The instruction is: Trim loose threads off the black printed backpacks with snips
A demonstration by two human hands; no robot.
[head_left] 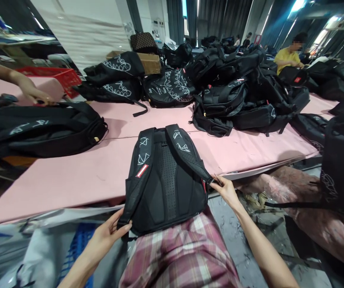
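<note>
A black backpack (168,188) leans on the table edge and my lap, its padded back and two shoulder straps facing up. White scribble prints mark both straps, and a red and white label (142,171) sits on the left one. My left hand (113,230) is closed around the lower end of the left strap, at the bag's bottom corner. At the bag's right side, my right hand (225,191) pinches the lower end of the right strap (200,170). A small dark pointed tool, possibly thread snips, shows at those fingers; its kind is unclear.
Black backpacks are piled across the pink-covered table (100,176). On the left, a co-worker's hand (29,88) rests over another black backpack (40,128). A red crate (60,78) and cardboard box (150,63) stand behind. Another person with a bag (339,160) sits close right.
</note>
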